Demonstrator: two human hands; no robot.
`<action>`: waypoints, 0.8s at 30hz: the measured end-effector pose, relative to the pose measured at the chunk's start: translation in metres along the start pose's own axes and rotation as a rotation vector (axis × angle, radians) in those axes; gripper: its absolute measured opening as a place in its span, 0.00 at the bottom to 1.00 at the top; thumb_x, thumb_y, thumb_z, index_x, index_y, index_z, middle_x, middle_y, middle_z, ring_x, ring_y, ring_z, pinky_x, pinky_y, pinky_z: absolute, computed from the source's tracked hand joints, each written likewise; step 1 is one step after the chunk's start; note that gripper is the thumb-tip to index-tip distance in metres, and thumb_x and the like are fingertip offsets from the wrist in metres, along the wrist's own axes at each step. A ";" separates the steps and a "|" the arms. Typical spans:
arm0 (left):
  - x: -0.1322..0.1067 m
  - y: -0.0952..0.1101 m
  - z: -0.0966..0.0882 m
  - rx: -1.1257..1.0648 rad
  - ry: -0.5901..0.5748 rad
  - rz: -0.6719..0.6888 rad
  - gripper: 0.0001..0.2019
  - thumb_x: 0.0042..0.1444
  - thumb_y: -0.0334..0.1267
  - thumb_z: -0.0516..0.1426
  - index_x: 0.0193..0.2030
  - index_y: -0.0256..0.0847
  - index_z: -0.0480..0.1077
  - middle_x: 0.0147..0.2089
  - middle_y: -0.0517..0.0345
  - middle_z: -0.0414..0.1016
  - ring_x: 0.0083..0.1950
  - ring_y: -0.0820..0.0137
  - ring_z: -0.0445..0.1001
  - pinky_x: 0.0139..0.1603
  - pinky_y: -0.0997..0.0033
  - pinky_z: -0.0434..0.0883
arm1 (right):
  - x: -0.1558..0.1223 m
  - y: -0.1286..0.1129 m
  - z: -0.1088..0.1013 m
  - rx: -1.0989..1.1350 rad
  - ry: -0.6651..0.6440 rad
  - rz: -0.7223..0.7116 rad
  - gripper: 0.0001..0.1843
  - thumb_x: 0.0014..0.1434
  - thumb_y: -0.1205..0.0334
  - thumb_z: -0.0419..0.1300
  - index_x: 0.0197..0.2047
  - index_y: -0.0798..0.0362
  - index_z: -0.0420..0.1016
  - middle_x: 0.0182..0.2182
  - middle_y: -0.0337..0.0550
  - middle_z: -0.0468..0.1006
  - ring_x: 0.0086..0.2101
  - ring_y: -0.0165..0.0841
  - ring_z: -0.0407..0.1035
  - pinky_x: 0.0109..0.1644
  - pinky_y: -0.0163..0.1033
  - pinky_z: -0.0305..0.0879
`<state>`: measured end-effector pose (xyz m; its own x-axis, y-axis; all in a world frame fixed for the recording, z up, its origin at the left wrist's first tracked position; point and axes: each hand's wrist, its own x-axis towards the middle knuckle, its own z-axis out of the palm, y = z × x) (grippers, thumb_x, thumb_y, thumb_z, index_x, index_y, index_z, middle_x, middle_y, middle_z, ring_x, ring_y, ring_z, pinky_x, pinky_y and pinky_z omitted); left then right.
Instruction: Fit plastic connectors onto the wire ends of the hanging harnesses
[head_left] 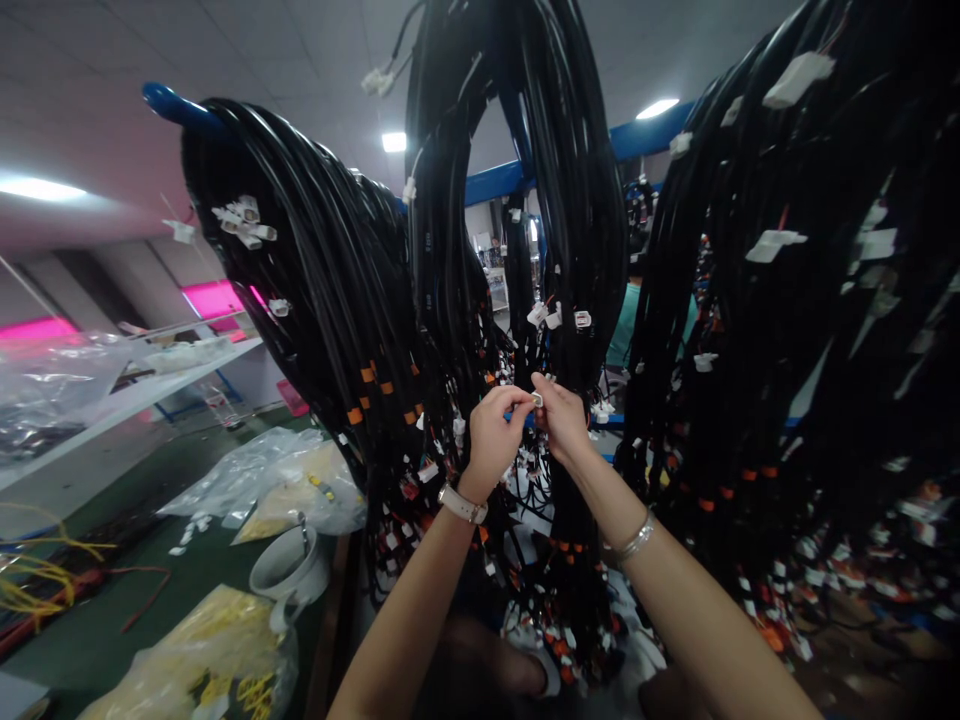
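Between my two hands, at the middle of the head view, is a small white connector (pixel 537 400). My left hand (pixel 496 432) pinches at its left side with thumb and forefinger. Fingers of my right hand (pixel 561 418) close round it from the right. Behind my hands hangs a thick bundle of black wire harnesses (pixel 577 230), looped over a blue rack bar (pixel 491 184). Other white connectors (pixel 547 315) dangle from the bundle just above my hands. Whether a fine part is being joined to the held connector is too small to tell.
More harness bundles hang at left (pixel 315 240) and right (pixel 750 300). On a green surface at lower left are a white mug (pixel 289 565), plastic bags (pixel 217 640) and yellow wires (pixel 45 565). Behind the rack, a person's teal clothing (pixel 625 325) partly shows.
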<state>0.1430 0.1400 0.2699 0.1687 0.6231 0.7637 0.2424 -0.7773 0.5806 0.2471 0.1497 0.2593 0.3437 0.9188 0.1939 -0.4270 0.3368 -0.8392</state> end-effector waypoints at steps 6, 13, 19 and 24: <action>0.003 0.001 -0.002 0.092 -0.057 0.075 0.07 0.56 0.33 0.55 0.34 0.46 0.76 0.41 0.54 0.75 0.47 0.64 0.69 0.54 0.64 0.62 | 0.001 -0.001 0.001 0.013 0.008 0.014 0.22 0.40 0.45 0.67 0.19 0.51 0.62 0.12 0.29 0.58 0.15 0.23 0.48 0.17 0.33 0.41; 0.006 0.001 -0.004 0.120 -0.113 0.079 0.08 0.55 0.32 0.56 0.34 0.47 0.76 0.43 0.54 0.75 0.48 0.62 0.69 0.57 0.62 0.59 | 0.001 0.000 0.001 0.048 -0.006 0.016 0.22 0.40 0.47 0.67 0.19 0.51 0.60 0.12 0.27 0.55 0.15 0.21 0.46 0.17 0.33 0.37; 0.008 0.003 -0.003 0.159 -0.126 0.109 0.08 0.55 0.31 0.55 0.33 0.46 0.76 0.43 0.54 0.76 0.48 0.62 0.69 0.56 0.62 0.60 | 0.001 0.000 0.001 0.043 -0.011 0.010 0.22 0.40 0.47 0.67 0.19 0.51 0.61 0.12 0.27 0.55 0.14 0.21 0.45 0.17 0.33 0.37; 0.012 0.003 -0.002 0.021 -0.082 -0.029 0.05 0.50 0.31 0.59 0.33 0.44 0.75 0.35 0.56 0.76 0.39 0.66 0.72 0.47 0.66 0.66 | 0.000 -0.002 -0.001 0.008 -0.032 0.003 0.23 0.42 0.45 0.66 0.19 0.51 0.60 0.12 0.27 0.54 0.14 0.22 0.44 0.17 0.34 0.37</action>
<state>0.1439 0.1456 0.2813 0.2383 0.6511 0.7206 0.2681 -0.7573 0.5955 0.2487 0.1486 0.2603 0.3160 0.9257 0.2078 -0.4348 0.3359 -0.8355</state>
